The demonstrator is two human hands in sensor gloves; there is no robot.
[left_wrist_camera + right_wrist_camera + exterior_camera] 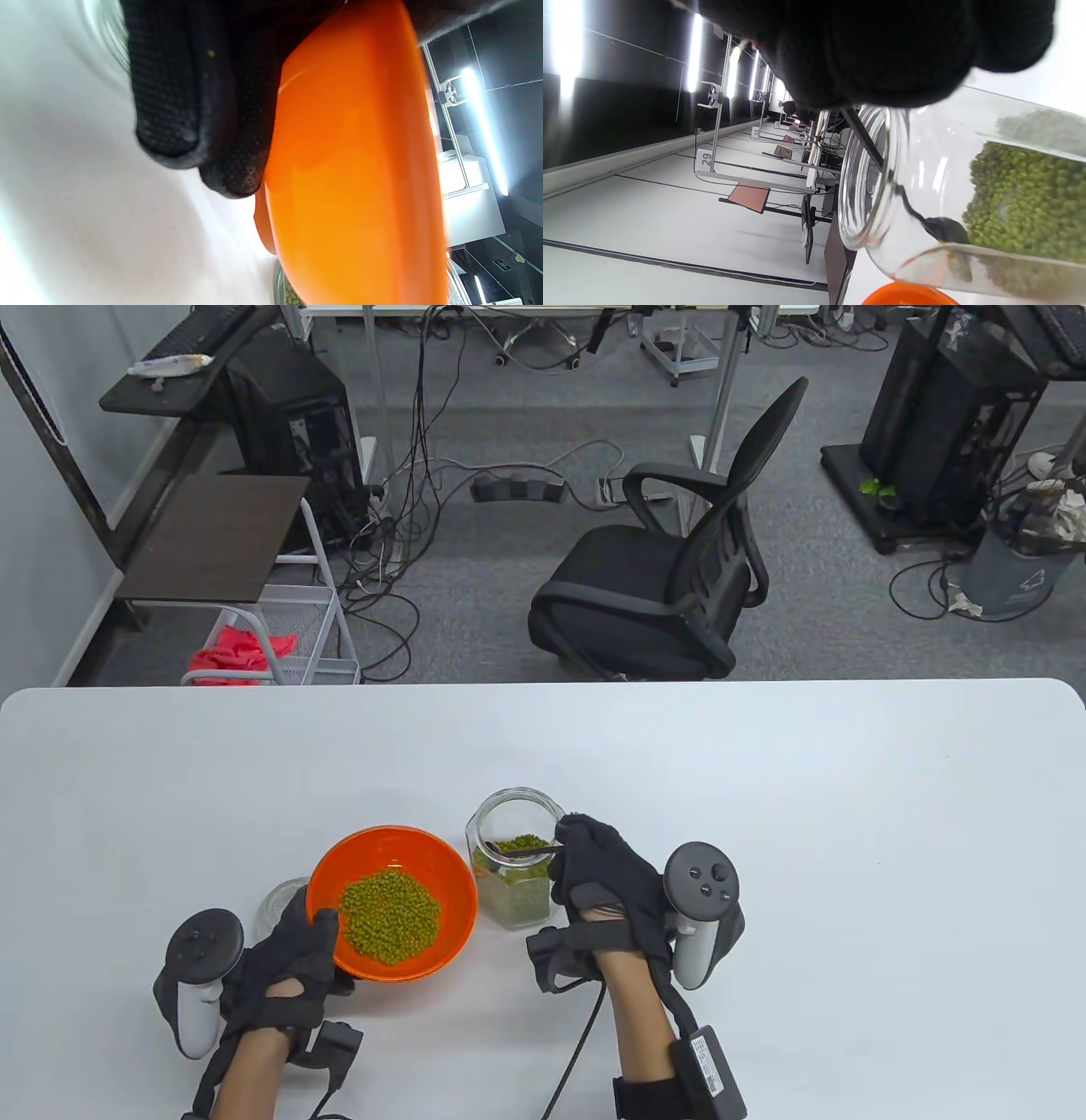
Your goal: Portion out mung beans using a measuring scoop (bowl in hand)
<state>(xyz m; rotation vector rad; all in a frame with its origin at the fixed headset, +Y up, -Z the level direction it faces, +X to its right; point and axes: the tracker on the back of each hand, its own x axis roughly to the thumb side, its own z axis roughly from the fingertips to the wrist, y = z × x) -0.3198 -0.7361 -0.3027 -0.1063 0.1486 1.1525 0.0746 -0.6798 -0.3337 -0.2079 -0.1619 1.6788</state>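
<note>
Left hand (280, 959) grips orange bowl (450, 882); right hand (607, 882) pinches scoop (517, 851) in jar (513, 891); white table (848, 857), office chair (670, 585) behind.

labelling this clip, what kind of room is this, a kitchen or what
Not a kitchen: it looks like an office or lab workspace. Behind the white table stand a black office chair, computer towers and cables trailing across grey carpet; the right wrist view shows rows of numbered workstations.

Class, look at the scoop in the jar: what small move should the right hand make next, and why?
Probably lift the scoop out of the jar and carry it toward the orange bowl: it sits loaded with beans inside the jar mouth, pinched by the right hand, while the left hand holds the bowl alongside.
</note>
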